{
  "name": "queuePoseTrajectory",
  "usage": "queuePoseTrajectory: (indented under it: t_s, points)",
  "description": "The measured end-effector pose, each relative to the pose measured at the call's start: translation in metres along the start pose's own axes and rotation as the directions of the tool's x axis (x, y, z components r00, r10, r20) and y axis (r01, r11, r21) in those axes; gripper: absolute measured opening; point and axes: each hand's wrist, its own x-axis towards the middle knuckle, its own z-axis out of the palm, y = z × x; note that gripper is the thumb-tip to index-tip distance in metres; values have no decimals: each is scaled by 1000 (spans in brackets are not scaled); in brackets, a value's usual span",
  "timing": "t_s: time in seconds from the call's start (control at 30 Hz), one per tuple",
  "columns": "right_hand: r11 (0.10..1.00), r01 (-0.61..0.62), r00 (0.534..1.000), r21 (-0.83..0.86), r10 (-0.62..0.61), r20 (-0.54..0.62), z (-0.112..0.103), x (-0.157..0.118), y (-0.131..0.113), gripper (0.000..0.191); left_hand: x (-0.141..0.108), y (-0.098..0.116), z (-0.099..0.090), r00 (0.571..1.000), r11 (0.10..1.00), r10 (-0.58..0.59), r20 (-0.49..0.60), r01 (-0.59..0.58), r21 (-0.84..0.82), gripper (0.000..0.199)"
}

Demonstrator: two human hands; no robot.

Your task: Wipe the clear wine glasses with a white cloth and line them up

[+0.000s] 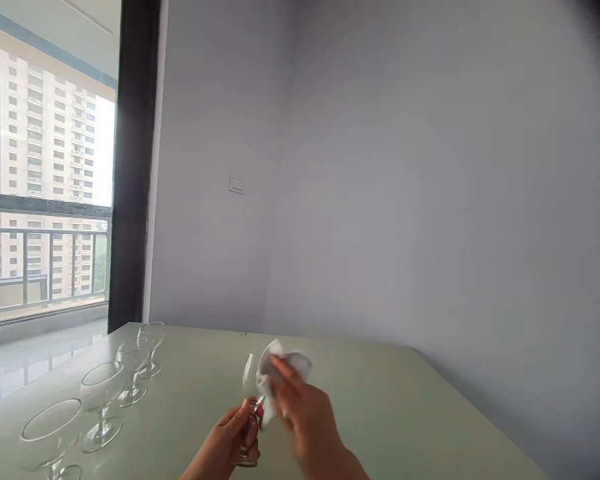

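Near the front centre of the table, my left hand (pixel 237 433) is wrapped round the stem of a clear stemmed glass (pixel 249 373), its foot just below the fingers. My right hand (pixel 300 407) grips a white cloth (pixel 300 363) and presses it against the right side of the glass bowl. The cloth and right fingers are blurred by motion, and the cloth hides part of the bowl and rim.
Several clear stemmed glasses (pixel 103 393) stand upright in a row along the left side of the pale green table (pixel 380 413). Behind are grey walls with a switch (pixel 237 183); a window with a railing is at left.
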Motion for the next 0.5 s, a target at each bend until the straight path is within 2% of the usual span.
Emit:
queuePoseTrajectory:
  t_s: [0.07, 0.1, 0.17, 0.23, 0.3, 0.33, 0.37, 0.43, 0.47, 0.5]
  points:
    - [984, 119, 989, -130, -106, 104, 11, -2, -15, 38, 0, -9, 1, 1000, 1000, 0, 11, 0, -3, 42]
    - [976, 135, 987, -170, -116, 112, 15, -3, -20, 39, 0, -12, 3, 1000, 1000, -2, 18, 3, 0, 42]
    - [982, 89, 995, -166, -79, 64, 20, -5, -22, 39, -2, -17, 8, 999, 1000, -24, 37, 24, -5, 43]
    - [1000, -16, 1000, -26, 16, -10, 19, -5, -17, 38, -5, -18, 14, 995, 998, -51, 84, 53, -22, 46]
    - [957, -156, 981, 246, 179, -74, 16, -4, -12, 35, -6, -17, 18, 984, 997, -68, 165, 73, -26, 49]
    - [880, -238, 953, 411, 292, -74, 14, -3, -9, 33, -7, -16, 19, 977, 996, -73, 201, 80, -26, 49]
    - [759, -321, 908, 567, 416, -43, 14, -2, -7, 34, -7, -15, 19, 970, 996, -78, 229, 86, -29, 48]
    - [426, -450, 771, 785, 629, 101, 15, 1, -4, 41, -7, -13, 18, 960, 994, -84, 268, 100, -49, 45]
    - [274, -473, 713, 837, 677, 182, 17, 2, -4, 45, -7, -13, 17, 956, 992, -86, 282, 108, -65, 44]
    - [156, -480, 678, 863, 691, 252, 20, 3, -4, 48, -6, -13, 16, 952, 991, -84, 296, 111, -77, 44]
